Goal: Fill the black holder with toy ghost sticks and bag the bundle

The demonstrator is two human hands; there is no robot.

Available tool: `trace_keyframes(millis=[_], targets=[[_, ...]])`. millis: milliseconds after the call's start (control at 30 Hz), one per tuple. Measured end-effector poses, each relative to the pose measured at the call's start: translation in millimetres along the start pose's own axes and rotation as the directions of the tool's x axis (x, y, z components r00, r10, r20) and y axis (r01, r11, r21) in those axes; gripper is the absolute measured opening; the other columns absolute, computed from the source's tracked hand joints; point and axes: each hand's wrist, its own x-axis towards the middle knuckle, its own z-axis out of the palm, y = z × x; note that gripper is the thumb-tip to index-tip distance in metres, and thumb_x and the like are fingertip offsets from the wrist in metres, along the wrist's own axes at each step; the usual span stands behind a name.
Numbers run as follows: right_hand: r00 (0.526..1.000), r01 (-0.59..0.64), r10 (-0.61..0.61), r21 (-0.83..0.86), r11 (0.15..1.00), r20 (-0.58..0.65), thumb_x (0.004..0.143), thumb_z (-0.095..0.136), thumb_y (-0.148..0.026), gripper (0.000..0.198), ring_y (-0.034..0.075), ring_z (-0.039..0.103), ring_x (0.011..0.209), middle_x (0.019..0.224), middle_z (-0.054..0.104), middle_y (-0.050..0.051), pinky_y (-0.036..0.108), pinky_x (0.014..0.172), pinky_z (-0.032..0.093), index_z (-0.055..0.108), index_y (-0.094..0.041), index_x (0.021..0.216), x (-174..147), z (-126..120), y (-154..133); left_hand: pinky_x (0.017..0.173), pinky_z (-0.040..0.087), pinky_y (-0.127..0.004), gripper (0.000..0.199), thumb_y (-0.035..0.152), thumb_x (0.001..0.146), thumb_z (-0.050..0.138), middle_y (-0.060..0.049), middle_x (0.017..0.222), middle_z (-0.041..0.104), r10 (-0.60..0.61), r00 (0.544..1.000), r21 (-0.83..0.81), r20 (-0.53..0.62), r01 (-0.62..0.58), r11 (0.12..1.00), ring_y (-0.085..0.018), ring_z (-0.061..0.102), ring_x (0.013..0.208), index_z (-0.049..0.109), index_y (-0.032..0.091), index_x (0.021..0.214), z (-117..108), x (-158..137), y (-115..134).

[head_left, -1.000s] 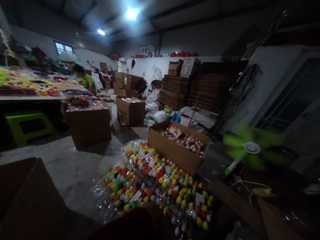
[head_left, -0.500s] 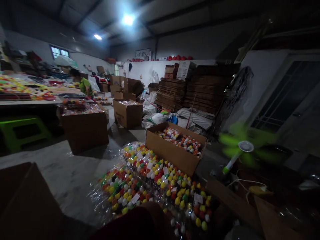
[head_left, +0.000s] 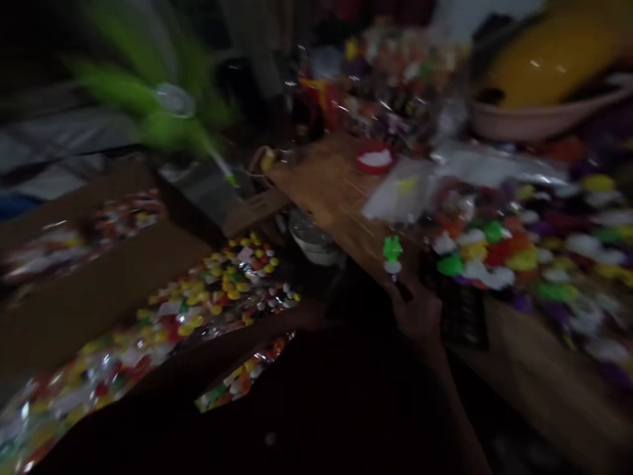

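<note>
My right hand (head_left: 418, 310) is closed at the edge of the wooden board, with a small toy (head_left: 392, 251) standing up from its fingers. The toy has a bright green top and a white lower part; its finer shape is blurred. In deep shadow, my left hand (head_left: 314, 314) lies low near my body, its fingers too dark and smeared to make out. Just past my left arm spread clear bags of small coloured pieces (head_left: 212, 290), mostly yellow, white, red and orange. A loose heap of coloured pieces (head_left: 494, 251) lies to the right of my right hand.
On the wooden board (head_left: 321, 178) sits a red round container (head_left: 374, 158) with white contents. A spinning green fan (head_left: 175, 100) stands at upper left, beyond an open carton (head_left: 103, 277). A pale bucket (head_left: 316, 237) is below the board; a pink basin (head_left: 544, 120) is at upper right.
My view has swung right and down from the wide room to the board. Both hands have come into view, the right one with the green-and-white toy.
</note>
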Motion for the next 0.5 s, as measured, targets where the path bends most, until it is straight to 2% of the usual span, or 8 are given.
trace_keyframes(millis=[67,133,233,333,400,500], targets=[[1.0,0.001,-0.001,0.018,1.0,-0.024,0.095,0.06,-0.042,0.03,0.025,0.074,0.083,0.095,0.077,0.013,0.034,0.074,0.057,0.076,-0.018,0.102,-17.7,-8.6,1.9,0.094,0.056,-0.042,0.037,0.042,0.092,0.068,-0.009,0.118,0.07,0.052,0.987,-0.014,0.152,-0.051,0.999,-0.026,0.067,0.108,0.066,0.018,0.12,14.3,12.8,6.4],[0.998,-0.014,0.015,0.022,1.0,-0.067,0.095,0.062,-0.035,0.023,0.023,0.072,0.08,0.092,0.077,0.01,0.032,0.071,0.056,0.075,-0.019,0.102,-27.3,-14.1,0.6,0.096,0.055,-0.04,0.042,0.041,0.092,0.067,-0.008,0.119,0.072,0.098,0.97,-0.069,0.224,-0.085,0.994,-0.025,0.069,0.108,0.064,0.021,0.128,19.6,24.8,20.5],[0.989,-0.069,0.07,0.006,0.998,-0.131,0.095,0.062,-0.033,0.018,0.018,0.069,0.071,0.085,0.074,0.006,0.029,0.064,0.052,0.073,-0.019,0.098,-38.3,-22.0,-1.8,0.088,0.057,-0.033,0.053,0.042,0.087,0.068,-0.006,0.119,0.073,0.156,0.969,-0.328,0.194,-0.086,0.941,-0.02,0.071,0.098,0.059,0.023,0.135,24.9,41.5,53.9],[0.977,-0.096,0.086,-0.043,0.994,-0.197,0.097,0.059,-0.029,0.015,0.015,0.065,0.069,0.082,0.069,0.004,0.026,0.062,0.048,0.071,-0.019,0.095,-49.2,-29.4,-1.2,0.078,0.056,-0.027,0.056,0.043,0.077,0.078,-0.007,0.11,0.074,0.145,0.973,-0.599,0.178,-0.01,0.801,-0.018,0.07,0.091,0.062,0.019,0.124,38.6,55.2,85.2],[0.971,-0.104,0.085,-0.074,0.992,-0.225,0.097,0.059,-0.028,0.014,0.015,0.063,0.069,0.08,0.067,0.003,0.025,0.063,0.046,0.068,-0.02,0.091,-56.2,-33.8,1.7,0.069,0.053,-0.023,0.053,0.045,0.075,0.08,-0.005,0.101,0.074,0.122,0.974,-0.661,0.192,0.037,0.749,-0.015,0.067,0.082,0.065,0.017,0.117,51.0,61.0,97.8],[0.968,-0.147,0.122,-0.102,0.984,-0.218,0.095,0.061,-0.029,0.012,0.015,0.06,0.068,0.077,0.063,0.002,0.026,0.062,0.044,0.065,-0.02,0.088,-66.0,-38.9,7.7,0.058,0.046,-0.021,0.049,0.048,0.074,0.081,-0.002,0.088,0.071,0.119,0.972,-0.682,0.203,0.052,0.73,-0.01,0.058,0.065,0.069,0.016,0.109,67.9,63.6,105.3]])
